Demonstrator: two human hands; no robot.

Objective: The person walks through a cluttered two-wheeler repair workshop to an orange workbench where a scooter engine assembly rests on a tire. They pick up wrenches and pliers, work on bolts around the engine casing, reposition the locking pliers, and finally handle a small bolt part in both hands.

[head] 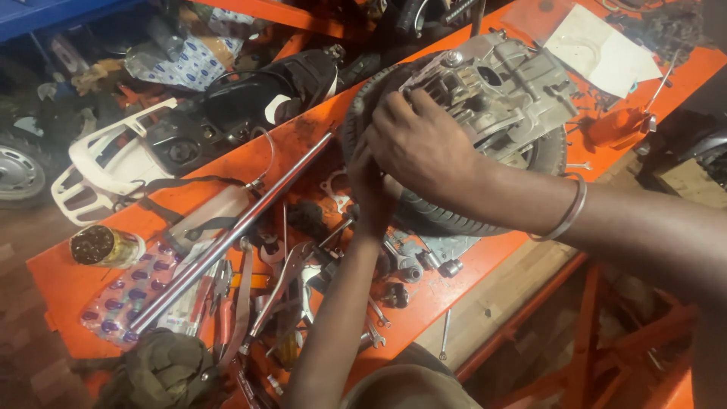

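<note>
The grey engine casing (507, 83) sat on a small tyre (447, 216) at the far right of the orange bench (68, 284). The right hand (420, 144) lay spread over its near-left edge, fingers curled onto the metal. The left hand (369, 185) was tucked beneath it against the tyre — its grip hidden, so I cannot tell.
</note>
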